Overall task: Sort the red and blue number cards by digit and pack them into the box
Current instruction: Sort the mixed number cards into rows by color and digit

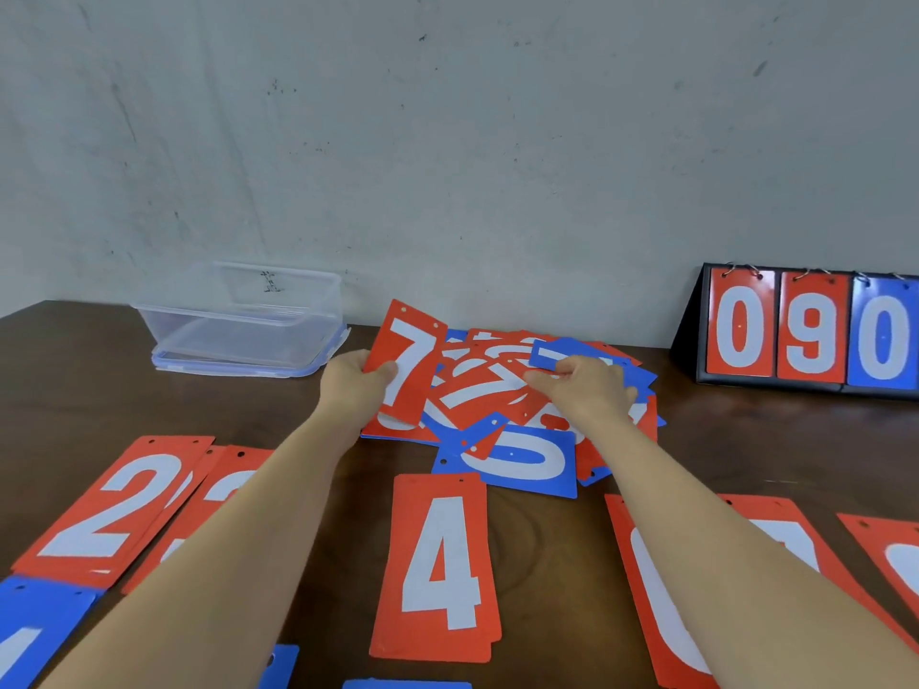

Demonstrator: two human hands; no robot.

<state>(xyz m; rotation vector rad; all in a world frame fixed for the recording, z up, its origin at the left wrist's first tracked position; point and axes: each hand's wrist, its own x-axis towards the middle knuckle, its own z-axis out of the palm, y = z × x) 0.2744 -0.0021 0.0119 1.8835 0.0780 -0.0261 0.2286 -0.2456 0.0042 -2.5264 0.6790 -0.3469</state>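
A loose heap of red and blue number cards (517, 430) lies in the middle of the table. My left hand (350, 382) grips a red 7 card (410, 358), held upright at the heap's left edge. My right hand (587, 385) pinches a blue card (557, 353) lifted off the top of the heap; its digit is mostly hidden. Sorted cards lie near me: red 2s (112, 509), a red 4 stack (440, 564) and more red cards (656, 589) under my right arm. The clear plastic box (238, 315) stands empty at the back left.
The box sits on its blue-clipped lid (238, 365). A black flip scoreboard (810, 330) showing 0, 9, 0 stands at the back right against the grey wall. Blue cards (30, 629) lie at the near left edge, and another red card (890, 544) at the near right.
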